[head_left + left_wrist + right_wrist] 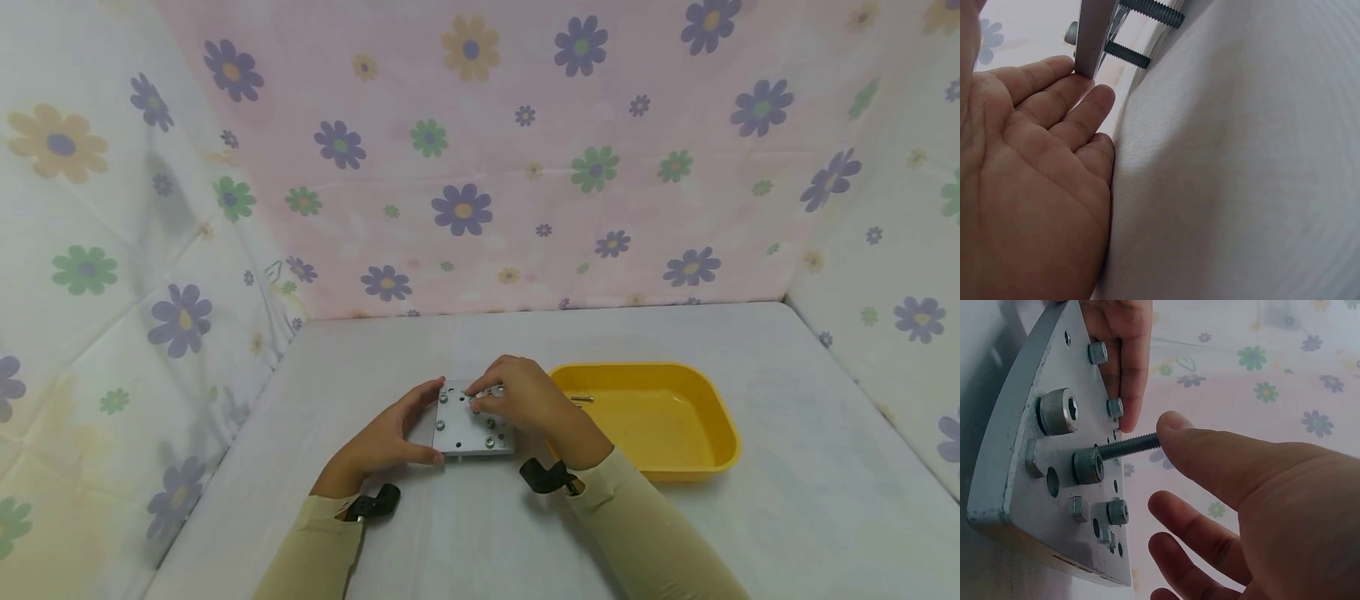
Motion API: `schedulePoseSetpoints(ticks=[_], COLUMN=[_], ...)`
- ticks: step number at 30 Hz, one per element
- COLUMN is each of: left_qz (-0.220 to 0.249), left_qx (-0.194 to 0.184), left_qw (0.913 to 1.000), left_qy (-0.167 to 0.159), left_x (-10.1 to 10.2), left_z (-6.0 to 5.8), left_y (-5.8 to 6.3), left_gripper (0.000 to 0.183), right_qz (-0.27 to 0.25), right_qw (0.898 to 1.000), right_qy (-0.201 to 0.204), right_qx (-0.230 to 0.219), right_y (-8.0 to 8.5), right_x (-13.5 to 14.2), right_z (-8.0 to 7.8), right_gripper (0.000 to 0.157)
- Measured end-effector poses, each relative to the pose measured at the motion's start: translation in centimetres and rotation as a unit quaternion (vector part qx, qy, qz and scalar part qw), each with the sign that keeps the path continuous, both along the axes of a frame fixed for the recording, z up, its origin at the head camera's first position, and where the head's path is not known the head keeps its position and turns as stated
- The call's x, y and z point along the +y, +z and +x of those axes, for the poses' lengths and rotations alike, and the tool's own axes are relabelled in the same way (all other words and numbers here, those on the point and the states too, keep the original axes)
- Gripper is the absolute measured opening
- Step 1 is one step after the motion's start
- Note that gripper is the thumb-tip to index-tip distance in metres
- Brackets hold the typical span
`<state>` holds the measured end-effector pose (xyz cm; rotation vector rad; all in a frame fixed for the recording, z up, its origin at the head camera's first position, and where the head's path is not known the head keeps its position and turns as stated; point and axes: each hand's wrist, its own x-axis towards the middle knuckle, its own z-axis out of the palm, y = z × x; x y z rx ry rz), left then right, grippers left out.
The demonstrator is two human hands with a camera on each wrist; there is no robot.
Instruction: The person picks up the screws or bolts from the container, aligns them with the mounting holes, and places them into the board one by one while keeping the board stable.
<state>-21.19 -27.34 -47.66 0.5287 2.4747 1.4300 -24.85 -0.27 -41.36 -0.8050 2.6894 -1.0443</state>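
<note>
A silvery metal plate (450,440) with holes lies in front of the person, raised on bolts whose threaded shanks (1127,54) stick out below it. Socket-head bolts (1060,412) and hex bolt heads (1079,509) stand on its top face. The left hand (378,442) steadies the plate's left side, thumb at the near corner and fingertips along the edge. Over the plate, the right hand (528,402) pinches a threaded bolt (1132,447), slanted, its lower part hidden behind a socket-head bolt. The remaining fingers of that hand are loosely bent.
To the right of the plate stands a yellow tray (729,429), partly behind the right forearm. Loose bolts (582,398) lie at its left side. A white cloth (465,533) covers the table, with flowered cloth walls (510,275) at the back and sides. Each wrist carries a black camera (378,502).
</note>
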Motion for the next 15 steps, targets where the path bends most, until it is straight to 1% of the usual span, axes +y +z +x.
schedulePoseSetpoints(ticks=[8,15], left_qz=[-0.006,-0.003], left_qx=[0.000,0.003], left_qw=[1.0000,1.0000], left_qy=[0.003,-0.003], left_x=[-0.03,-0.03], left_z=[0.07,0.05], left_y=[-0.09,-0.01], left_gripper=[0.119,0.119], right_qz=[0.014,0.029], right_qw=[1.000,0.999], right_qy=[-0.019,-0.036], right_qx=[-0.003,-0.009], right_y=[0.03,-0.08], right_x=[0.00,-0.05], right_z=[0.24,0.29], right_gripper=[0.019,0.019])
